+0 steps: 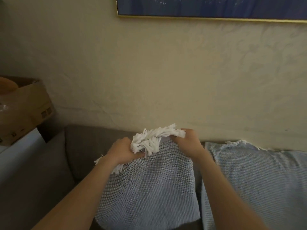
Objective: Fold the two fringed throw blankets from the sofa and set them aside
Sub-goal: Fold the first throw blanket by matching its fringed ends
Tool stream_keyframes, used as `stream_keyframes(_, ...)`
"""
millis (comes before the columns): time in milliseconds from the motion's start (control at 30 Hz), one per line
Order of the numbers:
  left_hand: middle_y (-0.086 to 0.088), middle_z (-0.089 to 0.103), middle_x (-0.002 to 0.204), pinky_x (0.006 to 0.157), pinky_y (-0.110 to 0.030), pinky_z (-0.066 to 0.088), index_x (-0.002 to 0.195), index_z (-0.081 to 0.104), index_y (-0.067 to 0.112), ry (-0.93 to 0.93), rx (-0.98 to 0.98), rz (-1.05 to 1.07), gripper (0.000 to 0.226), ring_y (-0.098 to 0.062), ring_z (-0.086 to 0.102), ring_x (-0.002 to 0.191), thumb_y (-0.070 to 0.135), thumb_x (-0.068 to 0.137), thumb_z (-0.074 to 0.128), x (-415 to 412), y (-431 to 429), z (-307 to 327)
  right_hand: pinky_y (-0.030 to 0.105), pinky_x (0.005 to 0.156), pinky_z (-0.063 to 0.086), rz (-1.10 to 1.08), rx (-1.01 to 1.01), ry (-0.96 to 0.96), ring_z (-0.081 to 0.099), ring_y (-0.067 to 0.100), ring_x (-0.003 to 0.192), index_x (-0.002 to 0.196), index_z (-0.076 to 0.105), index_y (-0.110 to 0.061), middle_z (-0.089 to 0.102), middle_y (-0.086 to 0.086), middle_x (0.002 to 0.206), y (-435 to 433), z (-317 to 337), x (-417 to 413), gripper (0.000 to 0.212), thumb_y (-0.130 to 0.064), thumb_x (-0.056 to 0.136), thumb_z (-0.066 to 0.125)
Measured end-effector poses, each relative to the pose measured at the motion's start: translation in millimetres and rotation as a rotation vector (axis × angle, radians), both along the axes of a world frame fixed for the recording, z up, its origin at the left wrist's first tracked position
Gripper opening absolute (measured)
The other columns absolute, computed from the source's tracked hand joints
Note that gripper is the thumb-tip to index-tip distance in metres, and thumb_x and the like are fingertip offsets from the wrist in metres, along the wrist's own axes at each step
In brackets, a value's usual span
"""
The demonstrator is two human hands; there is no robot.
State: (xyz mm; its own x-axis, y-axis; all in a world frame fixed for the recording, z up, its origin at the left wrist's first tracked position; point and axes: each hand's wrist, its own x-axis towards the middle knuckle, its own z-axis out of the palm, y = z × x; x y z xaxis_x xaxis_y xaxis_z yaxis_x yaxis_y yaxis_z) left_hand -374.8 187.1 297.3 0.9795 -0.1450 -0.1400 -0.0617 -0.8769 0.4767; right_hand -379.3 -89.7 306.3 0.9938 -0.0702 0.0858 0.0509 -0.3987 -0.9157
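Left hand (123,151): fingers curled round the top edge of the first blanket (149,188), gripping it at the left corner. White fringe (152,138) bunches out of the fist and more strands hang below the wrist.

Right hand (187,140): fingers curled over the same top edge at the right corner, pinching cloth and fringe together. The two hands are near each other and the fringe bridges the gap between them.

First blanket: pale blue-grey knit, held up in front of the sofa (79,146). It hangs down from both hands as a narrow panel between the forearms. Its lower edge is rounded and lies low in the view; whether it touches the seat cannot be told.

Second blanket (257,180): same pale knit, to the right of the first. It is spread over the sofa back and runs down toward the seat. Its own white fringe shows at the top edge, against the wall (149,72).

Sofa: grey, its back against the cream wall. The left part of the back is bare.

Surroundings: a cardboard box (28,107) stands on a pale surface (20,146) left of the sofa. A framed picture (207,7) with a gold edge hangs on the wall above.
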Motion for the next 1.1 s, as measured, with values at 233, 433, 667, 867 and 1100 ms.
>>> stream_keyframes(233,0.001,0.067,0.089,0.073,-0.034,0.054,0.089,0.060,0.023,0.072,0.094,0.074,0.041,-0.023,0.069,0.084,0.063,0.085,0.064,-2.4,7.3,-0.7,0.035,0.068,0.061,0.068,0.198,-0.124,0.077,0.022,0.081,0.096,0.080,-0.006,0.081,0.009,0.090,10.1,12.4,-11.8,0.020,-0.008,0.079,0.091)
stream_keyframes(433,0.001,0.065,0.081,0.068,-0.035,0.047,0.081,0.065,0.017,0.032,-0.217,0.177,0.019,-0.028,0.064,0.082,0.019,0.094,0.051,-1.3,-10.1,8.2,0.026,0.049,0.035,0.088,-0.422,-0.310,0.044,0.003,0.047,0.056,0.058,-0.019,0.060,-0.003,0.053,3.4,17.0,0.2,0.038,-0.022,0.086,0.081)
stream_keyframes(667,-0.022,0.077,0.100,0.061,-0.038,0.057,0.109,0.073,0.000,0.285,-0.898,0.546,0.027,-0.033,0.071,0.075,-0.004,0.095,0.050,17.2,-28.6,6.9,0.041,0.051,0.044,0.152,-0.617,-0.128,0.058,0.029,0.062,0.066,0.053,-0.013,0.056,0.005,0.067,10.8,-0.2,-4.8,0.009,-0.018,0.064,0.059)
stream_keyframes(867,-0.021,0.071,0.098,0.044,-0.035,0.060,0.117,0.066,-0.004,0.298,-1.014,0.653,0.033,-0.031,0.071,0.071,-0.013,0.102,0.038,14.1,-38.2,14.5,0.040,0.058,0.051,0.344,-0.714,-0.033,0.060,0.022,0.068,0.082,0.055,-0.010,0.062,0.001,0.078,32.1,-24.9,-12.1,0.012,-0.015,0.076,0.063)
stream_keyframes(1100,-0.021,0.071,0.104,0.055,-0.048,0.064,0.119,0.066,-0.004,0.320,-1.187,0.865,0.033,-0.032,0.069,0.077,-0.008,0.105,0.037,19.5,-33.4,14.7,0.024,0.072,0.045,0.449,-0.572,-0.116,0.060,0.012,0.083,0.098,0.065,-0.016,0.066,-0.004,0.093,63.4,-36.5,-28.8,0.021,-0.026,0.081,0.072)
